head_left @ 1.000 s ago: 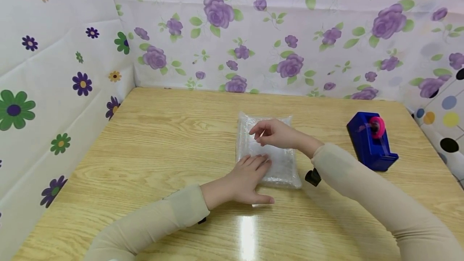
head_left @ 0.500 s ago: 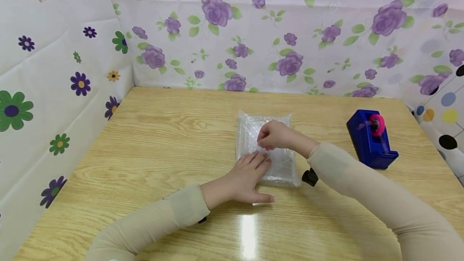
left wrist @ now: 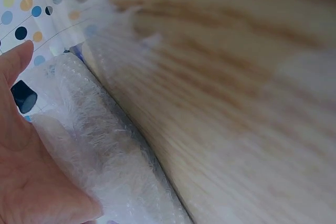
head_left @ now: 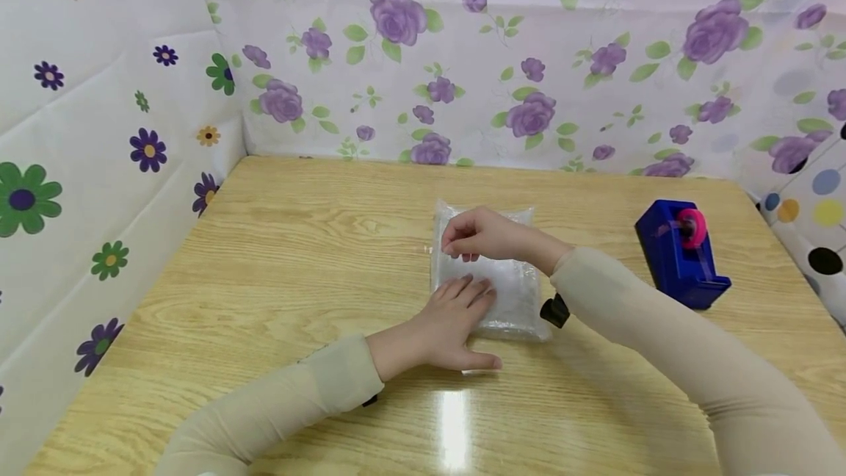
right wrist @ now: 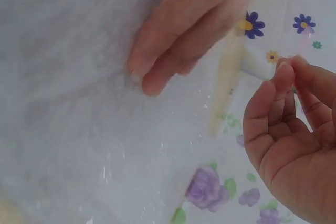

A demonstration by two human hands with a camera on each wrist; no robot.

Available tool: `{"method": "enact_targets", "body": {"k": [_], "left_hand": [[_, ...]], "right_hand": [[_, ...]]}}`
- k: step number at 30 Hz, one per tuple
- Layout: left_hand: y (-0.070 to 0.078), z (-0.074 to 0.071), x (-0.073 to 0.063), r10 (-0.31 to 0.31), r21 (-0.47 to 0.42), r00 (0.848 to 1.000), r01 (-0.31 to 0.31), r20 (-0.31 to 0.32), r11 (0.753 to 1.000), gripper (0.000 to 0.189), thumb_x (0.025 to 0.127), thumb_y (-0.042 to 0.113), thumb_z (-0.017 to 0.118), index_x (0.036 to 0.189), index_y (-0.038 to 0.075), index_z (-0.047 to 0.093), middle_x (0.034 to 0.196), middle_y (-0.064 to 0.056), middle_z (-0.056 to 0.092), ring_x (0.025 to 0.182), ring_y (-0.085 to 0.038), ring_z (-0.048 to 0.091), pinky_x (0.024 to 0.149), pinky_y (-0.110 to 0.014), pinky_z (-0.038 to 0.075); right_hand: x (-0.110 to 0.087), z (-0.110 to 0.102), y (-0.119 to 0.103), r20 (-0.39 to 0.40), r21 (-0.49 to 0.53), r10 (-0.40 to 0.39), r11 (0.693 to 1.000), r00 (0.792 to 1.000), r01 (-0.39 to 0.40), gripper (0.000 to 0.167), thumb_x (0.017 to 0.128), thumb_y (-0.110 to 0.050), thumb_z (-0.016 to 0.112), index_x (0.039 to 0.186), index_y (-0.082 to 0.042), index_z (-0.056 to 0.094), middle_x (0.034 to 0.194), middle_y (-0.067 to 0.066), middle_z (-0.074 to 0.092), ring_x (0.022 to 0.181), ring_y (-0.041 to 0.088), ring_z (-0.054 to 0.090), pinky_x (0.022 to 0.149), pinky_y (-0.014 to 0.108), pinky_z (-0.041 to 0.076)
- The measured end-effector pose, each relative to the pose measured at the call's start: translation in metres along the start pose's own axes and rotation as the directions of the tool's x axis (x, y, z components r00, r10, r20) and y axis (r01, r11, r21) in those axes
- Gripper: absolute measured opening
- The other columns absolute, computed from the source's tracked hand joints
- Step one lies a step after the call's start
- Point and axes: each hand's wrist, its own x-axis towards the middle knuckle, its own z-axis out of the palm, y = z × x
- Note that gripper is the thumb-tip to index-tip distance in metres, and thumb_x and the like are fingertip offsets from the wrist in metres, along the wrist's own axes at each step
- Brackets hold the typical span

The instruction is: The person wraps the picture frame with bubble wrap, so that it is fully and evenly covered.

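Observation:
A flat package in clear bubble wrap [head_left: 515, 296] lies on the wooden table. My left hand [head_left: 449, 325] rests on its lower left part, fingers straight and spread. Over the package's upper left, my right hand [head_left: 485, 235] is raised, with thumb and fingertips pinched together. In the right wrist view, a short strip of clear tape [right wrist: 255, 65] sticks out from that pinch, its far end blurred. The left wrist view shows the bubble wrap's side [left wrist: 110, 145] beside the left hand [left wrist: 37, 182]. What is inside the wrap cannot be made out.
A blue tape dispenser [head_left: 681, 270] with a pink-cored tape roll [head_left: 692, 228] stands on the table [head_left: 317, 241] at the right. Flower-patterned cloth [head_left: 317, 87] hangs behind and at the left. Dotted cloth [head_left: 809, 204] hangs at the right.
My right hand went slightly right and down, then moved left and up to the package's left edge, still pinching. My left hand and the package have stayed in place.

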Motion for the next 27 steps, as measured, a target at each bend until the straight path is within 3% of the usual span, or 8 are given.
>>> {"method": "enact_targets", "body": {"k": [5, 9, 27], "left_hand": [[0.001, 0.001, 0.001, 0.010, 0.009, 1.000, -0.010, -0.012, 1.000, 0.090, 0.082, 0.066, 0.056, 0.147, 0.008, 0.033, 0.155, -0.011, 0.027, 0.143, -0.033, 0.021, 0.117, -0.045, 0.019], [0.002, 0.001, 0.001, 0.006, 0.018, 1.000, -0.006, -0.004, 1.000, 0.088, 0.083, 0.065, 0.055, 0.147, 0.008, 0.032, 0.155, -0.012, 0.026, 0.143, -0.032, 0.022, 0.117, -0.044, 0.020], [0.002, 0.001, 0.002, -0.028, 0.057, 0.999, 0.029, -0.023, 0.998, 0.092, 0.082, 0.067, 0.054, 0.145, 0.005, 0.032, 0.151, -0.011, 0.029, 0.140, -0.028, 0.026, 0.115, -0.042, 0.024]], "right_hand": [[0.011, 0.006, 0.005, 0.059, 0.035, 0.096, 0.995, 0.994, -0.098, 0.012, 0.094, -0.006, 0.056, 0.093, 0.003, 0.063, 0.074, 0.005, 0.056, 0.063, 0.013, 0.047, 0.064, 0.031, 0.046], [0.014, 0.008, 0.007, 0.072, 0.026, 0.168, 0.985, 0.983, -0.170, 0.013, 0.093, -0.004, 0.054, 0.093, 0.004, 0.064, 0.074, 0.004, 0.056, 0.061, 0.013, 0.046, 0.062, 0.028, 0.045], [0.020, 0.008, 0.010, 0.063, -0.058, 0.251, 0.967, 0.966, -0.248, 0.013, 0.091, -0.005, 0.057, 0.079, -0.002, 0.061, 0.068, 0.000, 0.054, 0.057, 0.009, 0.046, 0.056, 0.020, 0.042]]}}
